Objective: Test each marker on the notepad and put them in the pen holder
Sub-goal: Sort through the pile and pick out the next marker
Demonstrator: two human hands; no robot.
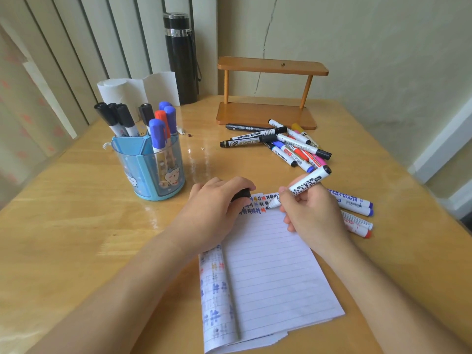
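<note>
the notepad lies nearest. the left hand rests on its top edge, curled round a black cap, likely steadying the page. the right hand pinches a marker, tip at the paper. beyond, the pen holder and loose markers sit on the glossy wooden bench against a wall.

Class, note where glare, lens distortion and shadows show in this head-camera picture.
Head view: glare streaks the table beside the pen holder; the vertical slats lean outward from wide-angle distortion; shadows are soft; the marker in the right hand is sharp.
</note>
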